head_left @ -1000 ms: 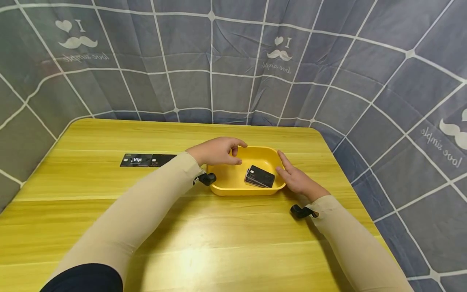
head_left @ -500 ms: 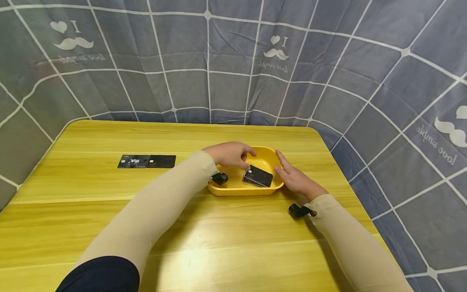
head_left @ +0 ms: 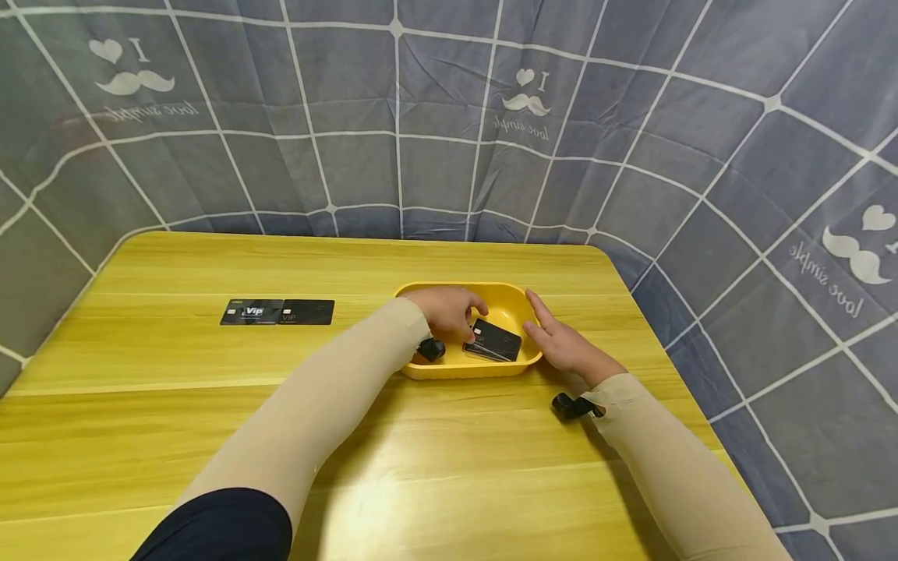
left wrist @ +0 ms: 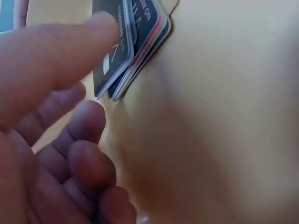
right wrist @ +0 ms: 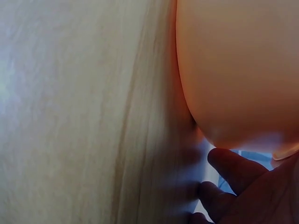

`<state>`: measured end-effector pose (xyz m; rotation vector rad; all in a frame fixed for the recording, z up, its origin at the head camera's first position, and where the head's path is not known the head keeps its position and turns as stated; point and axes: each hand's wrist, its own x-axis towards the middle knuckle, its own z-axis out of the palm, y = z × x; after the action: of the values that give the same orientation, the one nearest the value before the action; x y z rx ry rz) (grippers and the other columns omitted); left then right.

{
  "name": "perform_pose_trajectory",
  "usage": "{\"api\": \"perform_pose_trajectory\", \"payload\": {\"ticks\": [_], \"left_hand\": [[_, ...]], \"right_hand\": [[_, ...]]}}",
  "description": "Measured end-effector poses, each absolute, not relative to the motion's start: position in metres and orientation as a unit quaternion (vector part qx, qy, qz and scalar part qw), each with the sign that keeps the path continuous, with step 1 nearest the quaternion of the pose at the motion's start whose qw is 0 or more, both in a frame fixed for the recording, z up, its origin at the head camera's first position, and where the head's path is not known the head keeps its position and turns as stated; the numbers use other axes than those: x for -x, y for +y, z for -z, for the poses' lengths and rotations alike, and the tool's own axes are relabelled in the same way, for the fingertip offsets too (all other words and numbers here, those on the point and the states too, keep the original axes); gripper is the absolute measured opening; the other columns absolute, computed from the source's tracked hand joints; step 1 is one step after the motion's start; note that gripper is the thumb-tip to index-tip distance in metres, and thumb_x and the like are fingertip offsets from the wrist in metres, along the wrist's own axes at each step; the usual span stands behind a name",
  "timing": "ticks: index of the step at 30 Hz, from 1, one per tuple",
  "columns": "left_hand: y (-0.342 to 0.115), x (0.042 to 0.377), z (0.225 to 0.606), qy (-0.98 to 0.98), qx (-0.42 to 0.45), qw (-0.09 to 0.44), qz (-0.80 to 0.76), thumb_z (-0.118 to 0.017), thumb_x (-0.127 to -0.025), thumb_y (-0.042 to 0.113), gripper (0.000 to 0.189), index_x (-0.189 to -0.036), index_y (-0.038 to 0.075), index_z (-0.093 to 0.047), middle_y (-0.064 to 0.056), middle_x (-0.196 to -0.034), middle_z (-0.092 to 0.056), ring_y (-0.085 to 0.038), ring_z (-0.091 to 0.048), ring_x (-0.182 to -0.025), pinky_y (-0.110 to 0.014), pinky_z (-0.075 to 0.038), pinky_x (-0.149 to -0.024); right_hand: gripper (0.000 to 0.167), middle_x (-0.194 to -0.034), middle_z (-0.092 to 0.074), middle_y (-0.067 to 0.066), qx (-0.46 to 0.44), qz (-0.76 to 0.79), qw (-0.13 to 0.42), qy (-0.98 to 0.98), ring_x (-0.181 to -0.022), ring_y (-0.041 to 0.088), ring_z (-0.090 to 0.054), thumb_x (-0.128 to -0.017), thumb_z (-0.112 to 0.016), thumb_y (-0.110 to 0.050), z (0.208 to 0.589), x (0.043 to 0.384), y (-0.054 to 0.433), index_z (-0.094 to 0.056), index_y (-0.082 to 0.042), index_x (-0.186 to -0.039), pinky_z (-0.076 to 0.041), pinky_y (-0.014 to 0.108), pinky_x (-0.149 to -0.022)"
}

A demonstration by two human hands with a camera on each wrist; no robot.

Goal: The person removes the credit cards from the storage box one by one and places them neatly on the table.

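Note:
A small stack of dark bank-type cards (head_left: 498, 341) lies at an angle inside a yellow plastic tray (head_left: 470, 372). My left hand (head_left: 447, 308) reaches over the tray's left side, thumb and fingers beside the stack's left end. In the left wrist view the thumb (left wrist: 70, 51) overlaps the fanned cards (left wrist: 145, 32), while the other fingers are bent below them, with a gap to the thumb. My right hand (head_left: 570, 349) rests its extended fingers along the tray's right wall; in the right wrist view its fingertips are right at the outside of the orange-looking wall (right wrist: 233, 74).
Two black VIP cards, a left one (head_left: 251, 312) and a right one (head_left: 309, 312), lie side by side on the wooden table (head_left: 175, 374). A grey checked curtain (head_left: 435, 101) hangs behind and beside the table. Black wrist cameras (head_left: 571, 406) jut out under the sleeves.
My left hand has moved right and down into the tray, up to the card stack. The two cards on the table have come fully into sight. The right hand stays at the tray wall.

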<state>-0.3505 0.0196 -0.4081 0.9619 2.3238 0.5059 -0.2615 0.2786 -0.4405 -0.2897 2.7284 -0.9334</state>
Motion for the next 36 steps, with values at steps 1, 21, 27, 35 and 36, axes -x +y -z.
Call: {"api": "perform_pose_trajectory", "payload": {"ticks": [1, 21, 27, 35, 36], "left_hand": [[0.019, 0.35, 0.408, 0.869, -0.359, 0.283, -0.189, -0.079, -0.094, 0.023, 0.062, -0.152, 0.017, -0.055, -0.001, -0.106, -0.069, -0.017, -0.063, -0.093, -0.03, -0.051, -0.082], [0.02, 0.35, 0.419, 0.869, -0.356, 0.274, -0.209, -0.08, -0.093, 0.021, 0.054, -0.143, 0.018, -0.061, -0.003, -0.098, -0.063, -0.015, -0.055, -0.082, -0.028, -0.044, -0.072], [0.02, 0.351, 0.42, 0.866, -0.362, 0.272, -0.211, -0.08, -0.092, 0.02, 0.054, -0.142, 0.016, -0.061, -0.002, -0.094, -0.061, -0.014, -0.053, -0.077, -0.026, -0.042, -0.069], [0.02, 0.351, 0.421, 0.864, -0.356, 0.278, -0.224, -0.08, -0.091, 0.017, 0.053, -0.141, 0.014, -0.062, -0.001, -0.09, -0.061, -0.012, -0.05, -0.071, -0.026, -0.04, -0.064], [0.02, 0.351, 0.421, 0.863, -0.356, 0.278, -0.226, -0.079, -0.091, 0.016, 0.053, -0.141, 0.014, -0.062, -0.001, -0.09, -0.061, -0.012, -0.05, -0.07, -0.026, -0.04, -0.064]], "right_hand": [[0.069, -0.175, -0.014, 0.022, 0.098, 0.319, 0.121, 0.935, -0.152, 0.053, -0.032, -0.115, -0.031, -0.038, 0.441, 0.261, 0.278, 0.005, -0.02, -0.171, -0.022, 0.065, -0.125], [0.07, -0.175, -0.015, 0.022, 0.085, 0.322, 0.127, 0.934, -0.152, 0.053, -0.034, -0.115, -0.032, -0.039, 0.44, 0.259, 0.277, 0.006, -0.021, -0.171, -0.023, 0.065, -0.125], [0.07, -0.174, -0.016, 0.023, 0.092, 0.317, 0.122, 0.936, -0.152, 0.053, -0.034, -0.115, -0.031, -0.038, 0.441, 0.26, 0.276, 0.006, -0.019, -0.171, -0.023, 0.065, -0.125], [0.069, -0.175, -0.013, 0.023, 0.091, 0.317, 0.121, 0.936, -0.153, 0.053, -0.032, -0.116, -0.03, -0.037, 0.44, 0.259, 0.275, 0.007, -0.019, -0.171, -0.022, 0.065, -0.126], [0.068, -0.175, -0.013, 0.023, 0.092, 0.316, 0.122, 0.936, -0.153, 0.053, -0.032, -0.116, -0.03, -0.037, 0.44, 0.258, 0.275, 0.007, -0.019, -0.17, -0.022, 0.065, -0.126]]}}
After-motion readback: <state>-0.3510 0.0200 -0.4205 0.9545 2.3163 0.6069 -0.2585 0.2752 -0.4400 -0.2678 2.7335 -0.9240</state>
